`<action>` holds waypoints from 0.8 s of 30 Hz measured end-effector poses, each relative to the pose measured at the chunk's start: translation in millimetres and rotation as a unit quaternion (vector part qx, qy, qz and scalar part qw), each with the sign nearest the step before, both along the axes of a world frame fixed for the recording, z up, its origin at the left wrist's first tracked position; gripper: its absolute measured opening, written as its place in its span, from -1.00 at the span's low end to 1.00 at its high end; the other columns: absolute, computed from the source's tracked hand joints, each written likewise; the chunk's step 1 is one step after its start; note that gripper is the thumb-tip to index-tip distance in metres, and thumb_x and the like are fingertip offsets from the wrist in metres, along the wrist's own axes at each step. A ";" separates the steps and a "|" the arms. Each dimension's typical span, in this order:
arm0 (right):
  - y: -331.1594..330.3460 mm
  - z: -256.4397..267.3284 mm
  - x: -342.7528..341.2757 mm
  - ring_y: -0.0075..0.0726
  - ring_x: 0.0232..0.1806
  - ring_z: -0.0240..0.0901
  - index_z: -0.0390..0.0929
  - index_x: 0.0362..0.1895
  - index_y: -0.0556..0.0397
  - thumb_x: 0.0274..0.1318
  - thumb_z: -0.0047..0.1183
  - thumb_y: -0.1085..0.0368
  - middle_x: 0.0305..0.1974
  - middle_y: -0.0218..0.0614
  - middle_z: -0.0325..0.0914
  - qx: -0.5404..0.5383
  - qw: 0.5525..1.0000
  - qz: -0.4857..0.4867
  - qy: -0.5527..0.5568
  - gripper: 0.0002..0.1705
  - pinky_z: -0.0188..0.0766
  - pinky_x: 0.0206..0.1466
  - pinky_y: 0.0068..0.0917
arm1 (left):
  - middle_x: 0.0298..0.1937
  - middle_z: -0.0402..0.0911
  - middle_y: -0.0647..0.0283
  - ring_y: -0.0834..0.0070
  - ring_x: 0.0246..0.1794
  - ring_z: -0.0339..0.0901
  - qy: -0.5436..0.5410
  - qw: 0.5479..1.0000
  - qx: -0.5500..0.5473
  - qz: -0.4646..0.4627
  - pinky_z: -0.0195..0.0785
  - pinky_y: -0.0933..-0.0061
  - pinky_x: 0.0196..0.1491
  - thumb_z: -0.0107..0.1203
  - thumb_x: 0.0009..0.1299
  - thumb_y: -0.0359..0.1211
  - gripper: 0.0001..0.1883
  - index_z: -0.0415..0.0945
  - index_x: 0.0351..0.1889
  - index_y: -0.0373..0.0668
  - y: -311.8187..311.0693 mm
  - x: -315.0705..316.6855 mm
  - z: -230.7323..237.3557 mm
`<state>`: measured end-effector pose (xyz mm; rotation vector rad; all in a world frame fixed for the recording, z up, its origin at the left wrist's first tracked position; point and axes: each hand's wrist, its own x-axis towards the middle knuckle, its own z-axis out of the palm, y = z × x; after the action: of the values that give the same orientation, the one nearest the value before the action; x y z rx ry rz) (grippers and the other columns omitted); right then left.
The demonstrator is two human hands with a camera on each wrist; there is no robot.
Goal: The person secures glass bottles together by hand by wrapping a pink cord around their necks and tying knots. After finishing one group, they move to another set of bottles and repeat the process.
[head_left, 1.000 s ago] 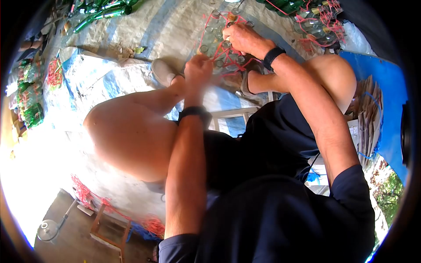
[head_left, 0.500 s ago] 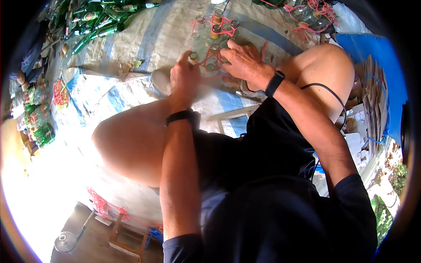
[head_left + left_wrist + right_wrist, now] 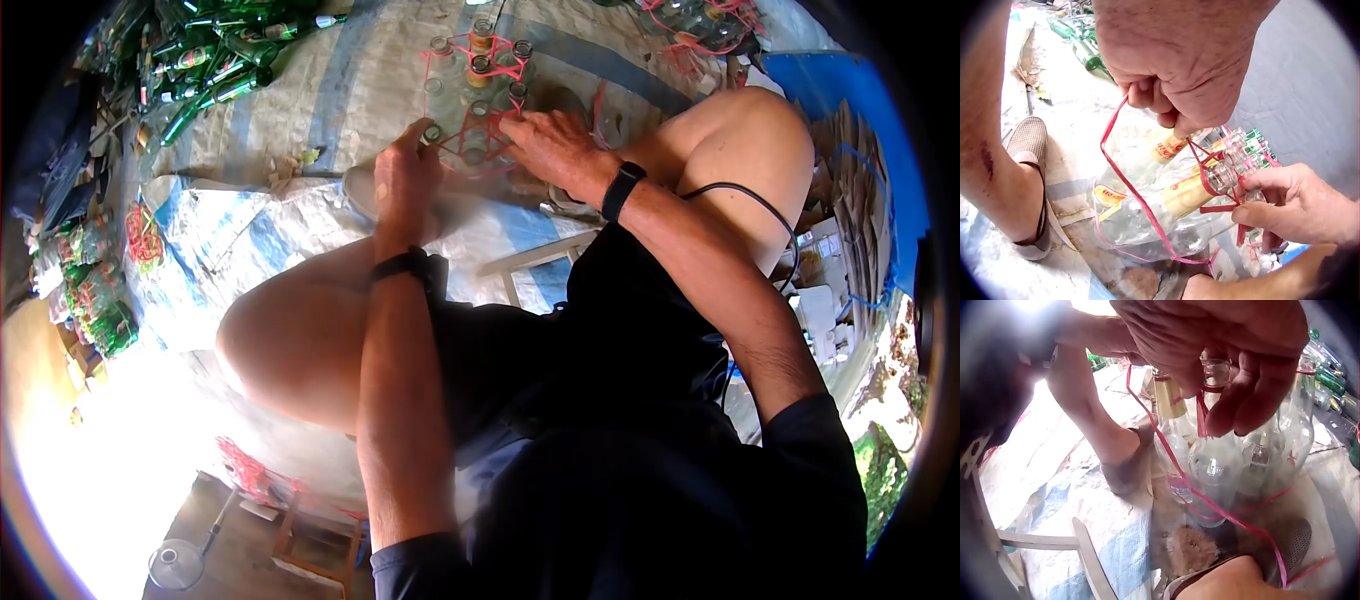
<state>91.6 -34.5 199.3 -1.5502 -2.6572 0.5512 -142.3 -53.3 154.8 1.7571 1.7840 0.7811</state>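
Note:
Several clear glass bottles (image 3: 480, 85) stand bunched upright between the feet, red twine (image 3: 1138, 194) laced around their necks and bodies. At the near left of the bunch, my left hand (image 3: 405, 175) has its fingers curled round the twine, which runs down from them in a loose length past the bottles. On the near right side, my right hand (image 3: 565, 150) pinches twine between thumb and fingers beside a bottle neck (image 3: 1215, 372). Short twine ends (image 3: 1202, 415) hang below that grip. Yellow labels (image 3: 1188, 194) show on some bottles in the left wrist view.
Green bottles (image 3: 215, 85) lie heaped at the upper left. More twine-bound bottles (image 3: 705, 25) are at the upper right. Shoes (image 3: 1029, 140) flank the bunch on the striped sheet (image 3: 340, 80). A wooden frame (image 3: 535, 262) lies close in front of the person.
My right hand has drawn back from the middle bottle necks to the near right side of the bunch. The left hand remains at the near left bottle. The head view has shifted.

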 end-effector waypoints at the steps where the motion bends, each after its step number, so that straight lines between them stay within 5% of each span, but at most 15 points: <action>1: 1.0 -0.8 0.2 0.14 -0.18 0.68 0.61 -0.21 0.03 0.21 0.03 0.29 -0.21 -0.06 0.69 0.001 1.000 0.018 0.006 -0.84 0.59 -0.15 0.00 | -0.47 0.66 0.01 0.12 -0.46 0.67 0.007 1.000 0.000 -0.002 0.51 0.18 -0.28 0.16 0.29 -0.43 -0.62 0.67 0.09 -0.03 0.2 -0.2 0.7; 5: 3.3 -5.3 0.8 0.14 -0.18 0.69 0.63 -0.24 0.06 0.20 0.04 0.31 -0.24 -0.07 0.69 0.004 0.999 0.042 0.001 -0.85 0.61 -0.15 -0.02 | -0.46 0.65 -0.01 0.09 -0.44 0.67 0.011 1.000 -0.005 -0.003 0.51 0.18 -0.28 0.15 0.29 -0.43 -0.62 0.67 0.09 -0.03 -0.4 -0.1 4.6; 7: 5.1 -10.9 2.9 0.18 -0.22 0.63 0.55 -0.21 0.05 0.06 0.23 0.32 -0.28 -0.09 0.63 0.014 0.998 0.053 0.008 -0.80 0.52 -0.21 0.04 | -0.46 0.66 -0.02 0.07 -0.43 0.67 0.015 1.000 -0.008 -0.001 0.51 0.17 -0.27 0.14 0.28 -0.43 -0.63 0.68 0.07 -0.03 -0.1 1.0 6.4; 24: 36.3 -10.2 35.9 0.16 -0.12 0.57 0.56 -0.30 0.06 -0.03 0.17 0.48 -0.24 -0.07 0.57 0.005 0.996 0.085 0.033 -0.85 0.51 -0.10 -0.02 | -0.47 0.68 0.03 0.02 -0.43 0.69 0.065 0.998 0.016 0.022 0.53 0.07 -0.30 0.20 0.30 -0.25 -0.72 0.70 -0.06 -0.08 -39.3 52.4 9.8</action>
<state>127.5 1.8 189.1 -1.2862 -2.7544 0.5825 -89.9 -92.6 164.6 1.8333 1.9097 0.7319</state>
